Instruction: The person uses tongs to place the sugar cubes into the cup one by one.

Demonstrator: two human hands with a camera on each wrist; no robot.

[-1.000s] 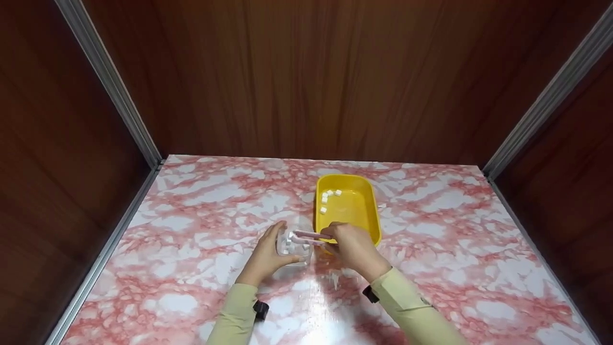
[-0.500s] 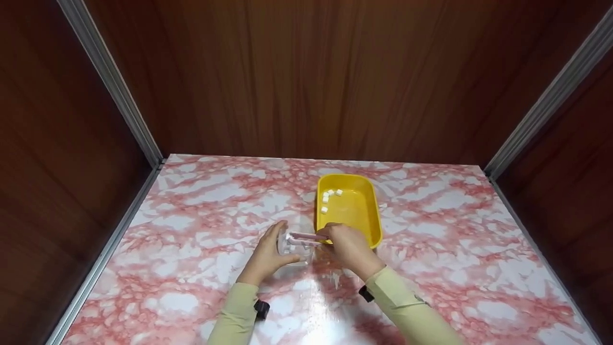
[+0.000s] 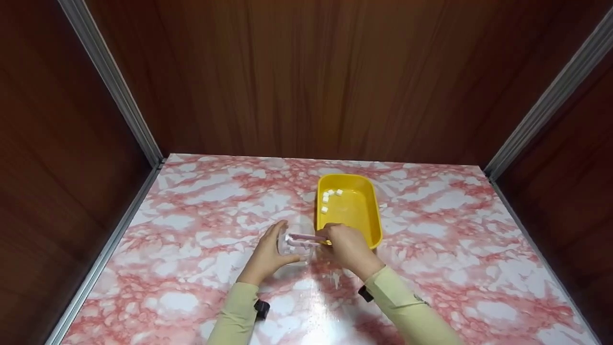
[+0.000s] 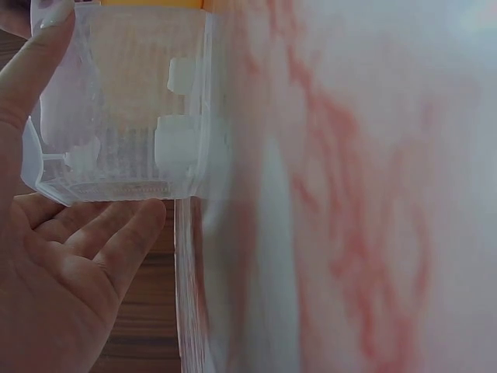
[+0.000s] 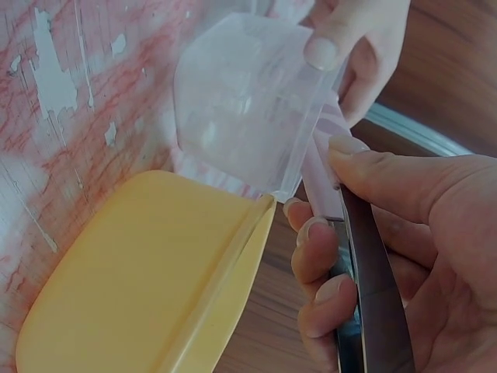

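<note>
Your left hand (image 3: pixel 265 256) grips the clear box (image 5: pixel 233 101), white cubes (image 4: pixel 177 144) inside. Your right hand (image 3: pixel 352 247) pinches the tongs (image 5: pixel 377 291), pointing to nine o'clock over the box. A yellow tray (image 3: pixel 352 218) sits at the box's two o'clock.

- Tub (image 5: pixel 233 101): translucent, smooth plastic
- Tray (image 5: pixel 132 272): smooth yellow plastic
- Tongs (image 5: pixel 378 287): smooth metal handles — pink, plastic-looking ends
- Counter (image 3: pixel 191 268): glossy, marbled — scuffed in patches
- Panels (image 3: pixel 297 81): wood-grained
- Sleeves (image 3: pixel 231 311): matt cloth
</note>
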